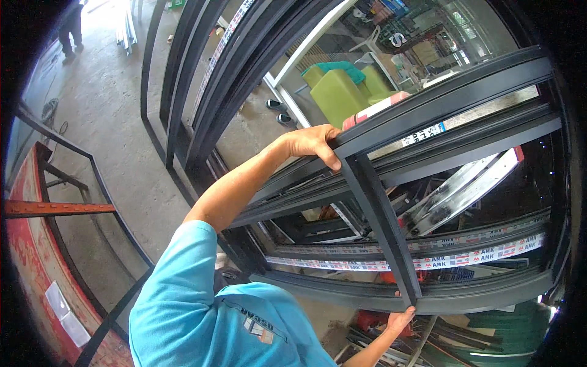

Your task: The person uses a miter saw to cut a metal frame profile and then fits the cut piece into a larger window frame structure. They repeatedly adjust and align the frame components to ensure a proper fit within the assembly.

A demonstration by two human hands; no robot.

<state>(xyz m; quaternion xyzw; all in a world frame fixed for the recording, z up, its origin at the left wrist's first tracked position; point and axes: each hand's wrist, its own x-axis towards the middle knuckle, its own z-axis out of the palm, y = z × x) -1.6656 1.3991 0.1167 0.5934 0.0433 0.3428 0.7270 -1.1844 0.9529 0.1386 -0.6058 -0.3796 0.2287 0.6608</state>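
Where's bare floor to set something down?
Bare: concrete floor between the black-railed red stand at left and the standing dark frames. Crowded: lower right, jumbled strips showing beside the right hand, below the held window frame.

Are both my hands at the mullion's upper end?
No, the left hand is near the upper end of the black mullion, the right hand near the lower.

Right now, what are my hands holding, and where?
A black frame: left hand on its upper rail, right hand on its lower rail, both by the crossbar's ends.
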